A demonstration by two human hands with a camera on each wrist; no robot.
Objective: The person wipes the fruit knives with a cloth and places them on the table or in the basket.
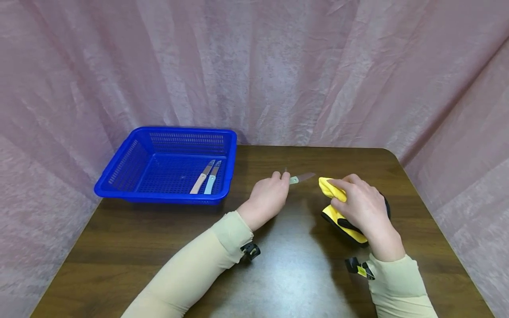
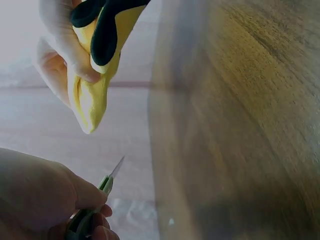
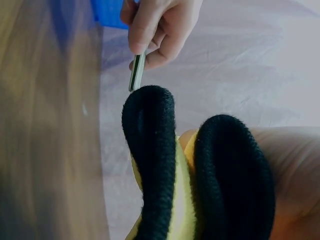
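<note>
My left hand [image 1: 270, 194] grips a small knife [image 1: 294, 180] by its light green handle, the blade pointing right toward the other hand. In the left wrist view, thumb and fingers close round the knife handle [image 2: 106, 184], and the lower part of it is hidden in the hand. A yellow cloth with black edging [image 1: 332, 190] is bunched in my right hand [image 1: 363, 205], pinched between thumb and fingers, its loose part hanging below. A gap separates the blade tip from the cloth. From the right wrist, the cloth's black folds [image 3: 150, 120] cover most of the holding hand.
A blue plastic basket [image 1: 159, 194] stands at the back left of the brown wooden table [image 1: 159, 238]. Inside it, at the right, lie a pink-handled knife [image 1: 202, 177] and a light-blue-handled knife [image 1: 212, 177]. Pink curtains [image 1: 278, 79] hang behind the table and along the right side.
</note>
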